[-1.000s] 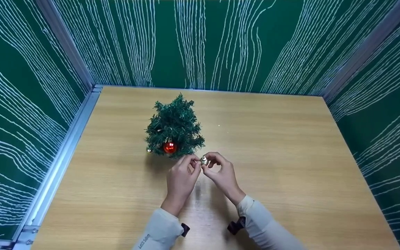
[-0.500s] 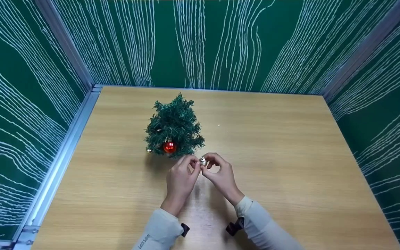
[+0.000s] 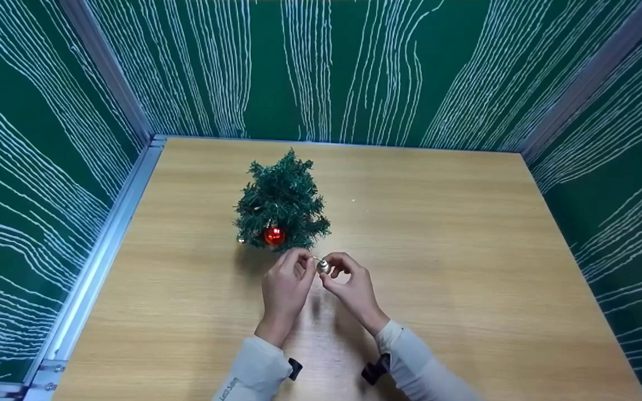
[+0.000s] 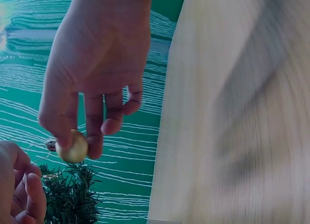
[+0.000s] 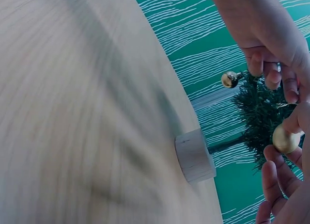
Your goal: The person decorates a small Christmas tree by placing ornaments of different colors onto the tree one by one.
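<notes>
My right hand (image 3: 358,289) pinches a small gold bauble (image 3: 324,268) between thumb and fingers. A metal cap (image 4: 51,145) tops this bauble (image 4: 73,147) in the left wrist view. From the cap a thin loop of thread runs to my left hand (image 3: 285,287), whose thumb and forefinger pinch it. Both hands are just in front of a small artificial Christmas tree (image 3: 282,195). On the tree's front hangs a shiny red bauble (image 3: 274,235). Another gold bauble (image 5: 229,79) hangs at its left side.
The tree stands on a round pale wooden base (image 5: 195,155), seen in the right wrist view. Under everything lies a wood-grain table (image 3: 438,250). Green panels (image 3: 265,67) with white wavy lines rise at the back and sides. A metal rail (image 3: 103,250) lines the left edge.
The bauble and my right hand have shifted slightly down, and the bauble's cap has tipped toward my left hand. My left hand has edged slightly left, and the thread now shows between them.
</notes>
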Demonstrator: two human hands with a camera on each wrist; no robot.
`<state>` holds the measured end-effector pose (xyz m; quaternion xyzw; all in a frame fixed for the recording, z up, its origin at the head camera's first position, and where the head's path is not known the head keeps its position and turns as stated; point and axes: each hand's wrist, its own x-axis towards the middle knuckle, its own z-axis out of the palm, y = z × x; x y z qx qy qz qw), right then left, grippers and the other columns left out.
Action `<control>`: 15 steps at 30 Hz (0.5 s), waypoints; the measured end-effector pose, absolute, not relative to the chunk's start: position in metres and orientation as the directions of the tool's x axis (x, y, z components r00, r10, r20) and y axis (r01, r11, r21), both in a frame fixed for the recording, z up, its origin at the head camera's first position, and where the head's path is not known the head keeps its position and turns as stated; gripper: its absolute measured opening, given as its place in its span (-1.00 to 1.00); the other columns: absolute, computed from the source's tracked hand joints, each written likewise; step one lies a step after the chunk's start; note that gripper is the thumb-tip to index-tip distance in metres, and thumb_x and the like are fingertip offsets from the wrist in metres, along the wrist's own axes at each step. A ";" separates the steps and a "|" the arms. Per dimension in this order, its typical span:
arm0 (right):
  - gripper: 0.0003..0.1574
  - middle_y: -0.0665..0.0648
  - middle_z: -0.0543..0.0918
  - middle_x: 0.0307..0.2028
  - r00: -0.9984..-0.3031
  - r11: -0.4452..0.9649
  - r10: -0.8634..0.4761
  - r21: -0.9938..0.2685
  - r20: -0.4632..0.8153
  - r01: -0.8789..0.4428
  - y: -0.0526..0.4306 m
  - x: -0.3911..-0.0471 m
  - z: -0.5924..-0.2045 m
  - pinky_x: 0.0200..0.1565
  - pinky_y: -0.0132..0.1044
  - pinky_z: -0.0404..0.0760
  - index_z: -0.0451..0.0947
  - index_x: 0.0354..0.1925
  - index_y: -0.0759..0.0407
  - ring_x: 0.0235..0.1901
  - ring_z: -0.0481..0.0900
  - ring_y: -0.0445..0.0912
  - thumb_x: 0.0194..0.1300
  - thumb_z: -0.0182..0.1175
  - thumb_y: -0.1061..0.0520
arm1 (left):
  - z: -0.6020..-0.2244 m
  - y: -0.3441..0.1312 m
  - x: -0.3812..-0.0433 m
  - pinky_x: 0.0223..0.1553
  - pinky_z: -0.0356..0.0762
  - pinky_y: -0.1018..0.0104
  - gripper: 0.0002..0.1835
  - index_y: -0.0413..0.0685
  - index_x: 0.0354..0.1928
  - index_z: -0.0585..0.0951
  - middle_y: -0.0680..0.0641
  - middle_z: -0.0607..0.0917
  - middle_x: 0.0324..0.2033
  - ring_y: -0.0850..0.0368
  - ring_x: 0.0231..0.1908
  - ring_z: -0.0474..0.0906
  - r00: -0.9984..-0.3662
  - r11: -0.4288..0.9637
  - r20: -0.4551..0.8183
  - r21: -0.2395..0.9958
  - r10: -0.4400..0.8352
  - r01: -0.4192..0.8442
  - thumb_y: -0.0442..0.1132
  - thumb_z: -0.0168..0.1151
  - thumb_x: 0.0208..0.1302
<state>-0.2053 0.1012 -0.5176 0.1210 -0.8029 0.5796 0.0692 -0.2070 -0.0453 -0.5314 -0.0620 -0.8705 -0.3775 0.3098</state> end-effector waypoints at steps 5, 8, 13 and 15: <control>-0.69 0.11 0.70 -0.30 -0.965 0.314 -0.113 -0.912 0.238 -0.262 0.101 -0.203 -0.523 -0.20 -0.30 0.44 0.61 -0.16 0.25 -0.35 0.58 0.19 0.07 0.32 0.40 | -0.530 -0.046 -0.207 -0.52 0.49 0.31 -0.95 0.02 -0.33 0.64 0.13 0.66 -0.48 0.29 -0.55 0.53 -0.789 0.706 0.599 0.618 -0.138 0.346 -0.20 0.29 0.21; -0.67 0.13 0.69 -0.29 -0.966 0.306 -0.122 -0.917 0.230 -0.257 0.101 -0.201 -0.527 -0.21 -0.31 0.46 0.61 -0.15 0.27 -0.35 0.58 0.21 0.05 0.32 0.42 | -0.529 -0.046 -0.207 -0.53 0.49 0.32 -0.95 0.01 -0.33 0.64 0.13 0.66 -0.48 0.29 -0.56 0.53 -0.789 0.701 0.597 0.624 -0.142 0.345 -0.19 0.28 0.22; -0.67 0.18 0.69 -0.28 -0.967 0.295 -0.151 -0.925 0.203 -0.240 0.099 -0.198 -0.532 -0.23 -0.10 0.55 0.61 -0.13 0.29 -0.33 0.58 0.25 0.06 0.32 0.41 | -0.528 -0.046 -0.207 -0.53 0.48 0.33 -0.95 0.01 -0.33 0.65 0.13 0.65 -0.48 0.30 -0.56 0.51 -0.782 0.699 0.604 0.625 -0.152 0.347 -0.20 0.29 0.21; -0.68 0.18 0.68 -0.29 -0.969 0.300 -0.157 -0.926 0.190 -0.230 0.098 -0.197 -0.534 -0.24 -0.08 0.55 0.61 -0.14 0.27 -0.34 0.58 0.25 0.08 0.32 0.40 | -0.528 -0.045 -0.206 -0.53 0.48 0.33 -0.94 0.00 -0.34 0.65 0.13 0.65 -0.49 0.29 -0.56 0.51 -0.781 0.699 0.605 0.624 -0.151 0.349 -0.19 0.28 0.22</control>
